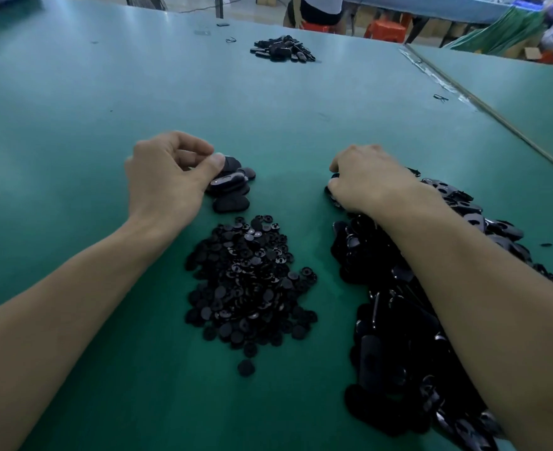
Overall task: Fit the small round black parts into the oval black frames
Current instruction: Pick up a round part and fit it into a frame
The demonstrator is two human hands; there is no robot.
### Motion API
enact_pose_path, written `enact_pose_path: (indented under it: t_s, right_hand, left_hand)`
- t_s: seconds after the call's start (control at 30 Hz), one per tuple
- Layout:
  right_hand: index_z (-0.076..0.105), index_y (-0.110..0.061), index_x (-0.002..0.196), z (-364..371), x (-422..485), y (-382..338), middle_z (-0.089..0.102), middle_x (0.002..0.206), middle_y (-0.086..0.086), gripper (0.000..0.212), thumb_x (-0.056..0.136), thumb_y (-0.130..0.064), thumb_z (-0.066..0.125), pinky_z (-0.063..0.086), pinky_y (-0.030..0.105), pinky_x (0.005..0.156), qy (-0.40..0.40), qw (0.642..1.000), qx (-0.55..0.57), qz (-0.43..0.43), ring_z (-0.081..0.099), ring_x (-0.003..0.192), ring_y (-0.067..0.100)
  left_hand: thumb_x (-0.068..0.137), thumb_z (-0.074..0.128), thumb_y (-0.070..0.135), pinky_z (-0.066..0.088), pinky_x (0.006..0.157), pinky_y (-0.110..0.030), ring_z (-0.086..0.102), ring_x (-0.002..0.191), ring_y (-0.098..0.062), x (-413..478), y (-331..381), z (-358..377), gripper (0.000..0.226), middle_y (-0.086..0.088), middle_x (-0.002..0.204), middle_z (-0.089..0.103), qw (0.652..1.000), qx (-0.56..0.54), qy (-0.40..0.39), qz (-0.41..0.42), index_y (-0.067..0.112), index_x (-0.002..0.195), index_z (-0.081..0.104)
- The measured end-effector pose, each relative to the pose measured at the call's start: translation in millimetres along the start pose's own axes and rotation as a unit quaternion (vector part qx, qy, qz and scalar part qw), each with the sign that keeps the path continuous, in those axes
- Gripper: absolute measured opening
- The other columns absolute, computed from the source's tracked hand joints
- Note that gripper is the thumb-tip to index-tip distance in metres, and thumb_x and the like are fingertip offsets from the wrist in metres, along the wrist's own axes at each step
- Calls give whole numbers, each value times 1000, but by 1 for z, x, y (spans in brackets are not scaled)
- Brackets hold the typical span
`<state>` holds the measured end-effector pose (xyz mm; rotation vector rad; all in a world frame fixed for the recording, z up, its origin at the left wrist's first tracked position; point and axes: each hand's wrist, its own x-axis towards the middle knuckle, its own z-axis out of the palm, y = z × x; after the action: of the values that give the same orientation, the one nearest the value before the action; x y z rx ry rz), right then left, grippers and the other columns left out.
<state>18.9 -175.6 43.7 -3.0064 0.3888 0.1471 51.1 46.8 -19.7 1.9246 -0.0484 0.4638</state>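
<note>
A heap of small round black parts (250,281) lies in the middle of the green table (73,125). A long heap of oval black frames (395,336) runs along the right, partly under my right forearm. My left hand (167,177) is over a small stack of oval pieces (232,190) beyond the round parts, its thumb and fingers pinching the top piece. My right hand (369,180) rests knuckles-up on the far end of the frame heap, its fingers curled down among the frames and hidden, so what they hold cannot be seen.
Another small pile of black pieces (283,49) lies far across the table. A taped seam (483,105) marks the table's right edge. Beyond the table a seated person (320,9) and orange stools (387,29) are visible.
</note>
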Motion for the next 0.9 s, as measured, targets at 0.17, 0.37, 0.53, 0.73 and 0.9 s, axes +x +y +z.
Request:
enact_pose_path:
  t_s: [0.17,0.37,0.53,0.73,0.9]
  right_hand:
    - [59,-17,126,3,-6,1,49,129,15,33,93,-12,54,43,37,90,37,999,-14,-3,53,118,36]
    - [58,-14,119,-2,-8,0,37,103,10,28,91,-8,57,40,35,80,49,999,-23,-8,45,91,34]
    - [58,-12,119,-8,-14,-1,33,102,8,28,91,-14,57,36,35,77,71,997,7,-12,42,88,32]
    - [66,-24,100,-9,-36,2,65,97,8,18,84,-18,58,43,29,73,174,965,185,-64,52,93,24]
    - [74,-25,86,1,-56,5,68,65,-11,19,85,-8,66,38,10,49,120,864,478,-101,53,51,1]
  left_hand:
    - [73,77,47,45,66,-26,55,56,10,-3,-1,0,13,29,64,66,998,63,-14,-11,39,70,68]
    - [81,76,41,55,79,-40,48,56,7,-7,4,-1,12,25,76,67,995,101,-21,2,39,75,66]
    - [85,72,39,51,71,-32,50,56,6,-10,10,0,15,25,75,66,995,98,-13,24,41,72,64]
    - [89,71,25,55,56,-23,71,65,-11,-27,33,10,9,7,73,75,990,-99,-93,24,29,82,70]
    - [91,69,25,55,55,-22,72,69,-10,-40,47,15,4,1,81,76,963,-184,-194,15,27,93,71]
